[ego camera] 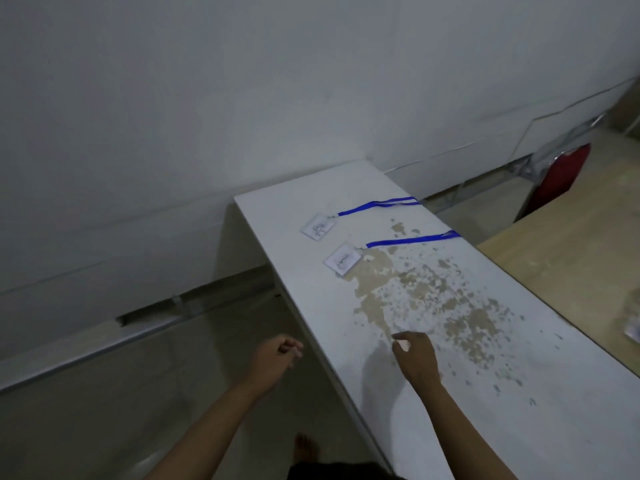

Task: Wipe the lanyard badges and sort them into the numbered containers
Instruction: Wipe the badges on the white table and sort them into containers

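Two white badges lie on the far part of a white table (311, 289) whose coating is worn through in brown patches. The far badge (318, 227) has a blue lanyard (377, 204) running right. The near badge (343, 260) has its own blue lanyard (412, 240) reaching the table's right edge. My right hand (414, 355) hovers low over the worn patch, well short of the near badge, pinching a small white wipe (404, 345) between thumb and fingers. My left hand (275, 355) hangs off the table's left edge, fingers curled into a fist, holding nothing. No numbered container is in view.
A wooden table (571, 258) adjoins the white one on the right, with a blurred clear object (632, 323) at the frame edge. A red chair (561, 174) stands behind it. White wall panels run along the back. Bare floor and my foot (306, 448) lie left of the table.
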Tool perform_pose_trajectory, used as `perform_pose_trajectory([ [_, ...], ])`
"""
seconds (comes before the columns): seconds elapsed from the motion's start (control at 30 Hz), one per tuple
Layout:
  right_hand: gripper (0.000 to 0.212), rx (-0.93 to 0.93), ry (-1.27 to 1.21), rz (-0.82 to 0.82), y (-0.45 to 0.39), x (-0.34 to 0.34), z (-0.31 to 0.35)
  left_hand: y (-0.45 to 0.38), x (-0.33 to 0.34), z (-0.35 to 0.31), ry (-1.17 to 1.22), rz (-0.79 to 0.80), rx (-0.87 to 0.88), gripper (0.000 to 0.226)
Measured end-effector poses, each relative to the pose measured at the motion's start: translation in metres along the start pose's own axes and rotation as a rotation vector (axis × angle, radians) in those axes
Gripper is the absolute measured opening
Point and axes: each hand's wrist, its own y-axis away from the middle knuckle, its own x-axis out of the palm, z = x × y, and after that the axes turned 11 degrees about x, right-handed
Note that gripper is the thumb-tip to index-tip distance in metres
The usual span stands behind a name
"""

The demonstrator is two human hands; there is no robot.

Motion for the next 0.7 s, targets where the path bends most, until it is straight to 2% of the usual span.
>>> perform_pose_trajectory([
  [0.07,0.029,0.044,0.055,-0.019,-0.022,0.003,0.01,-0.029,-0.009,-0.003,-0.004,0.004,0.011,0.02],
  [0.2,0.045,0.131,0.224,0.071,-0.042,0.014,0.014,-0.077,-0.018,-0.004,-0.022,0.075,-0.002,0.017],
  [0.4,0.043,0.328,0.0,-0.145,-0.045,0.021,0.031,-0.157,-0.032,-0.004,-0.012,0.237,-0.013,0.019],
  [0.5,0.029,0.381,-0.303,-0.309,-0.048,0.02,0.066,-0.204,-0.038,-0.013,-0.055,0.352,0.011,0.017],
  [0.57,0.015,0.411,-0.47,-0.336,-0.048,0.022,0.1,-0.234,-0.042,-0.024,-0.085,0.437,0.027,0.017],
  [0.63,0.004,0.476,-0.715,-0.297,-0.055,0.03,0.135,-0.265,-0.044,-0.031,-0.089,0.521,0.054,0.016],
  [0.7,0.008,0.546,-1.022,-0.166,-0.065,0.042,0.168,-0.294,-0.047,-0.04,-0.097,0.607,0.088,0.014],
])
